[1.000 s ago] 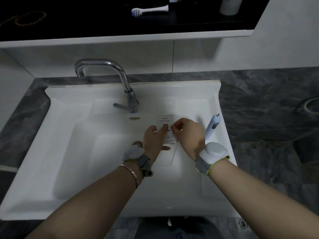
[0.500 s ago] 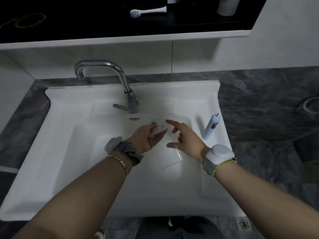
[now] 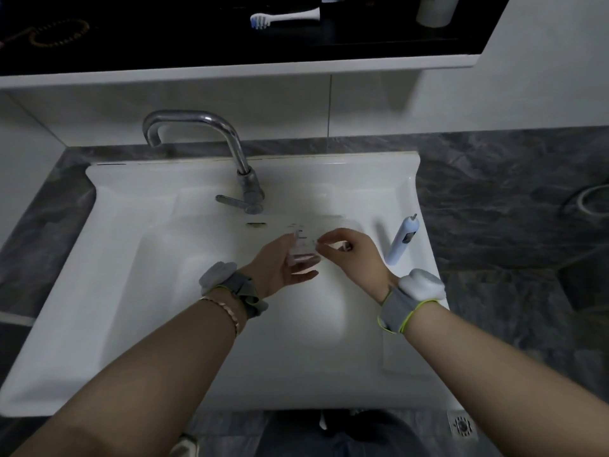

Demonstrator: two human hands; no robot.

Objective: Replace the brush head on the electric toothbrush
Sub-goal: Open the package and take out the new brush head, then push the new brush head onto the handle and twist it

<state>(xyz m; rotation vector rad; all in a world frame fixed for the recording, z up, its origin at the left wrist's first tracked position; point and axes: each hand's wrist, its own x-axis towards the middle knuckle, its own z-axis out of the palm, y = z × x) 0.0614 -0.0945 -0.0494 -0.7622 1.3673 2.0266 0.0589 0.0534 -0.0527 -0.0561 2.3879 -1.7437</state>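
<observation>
Over the white sink (image 3: 131, 291), my left hand (image 3: 280, 265) holds a clear plastic packet (image 3: 301, 249) between thumb and fingers. My right hand (image 3: 352, 255) pinches the packet's right edge with its fingertips. What the packet contains is too faint to tell. The white electric toothbrush handle (image 3: 402, 240), with no head on its metal shaft, lies on the sink's right rim, just right of my right hand. A detached white brush head (image 3: 283, 17) with blue bristles lies on the dark shelf above.
A chrome tap (image 3: 230, 159) stands at the back of the sink, its lever pointing left. Grey marble counter (image 3: 510, 209) surrounds the sink. A bead bracelet (image 3: 56, 36) and a white container (image 3: 435, 9) sit on the shelf. A floor drain (image 3: 463, 425) lies at bottom right.
Both hands first pinched the packet together, then my right hand opened and drew back; now it pinches the packet's right edge again while my left hand holds it palm-up.
</observation>
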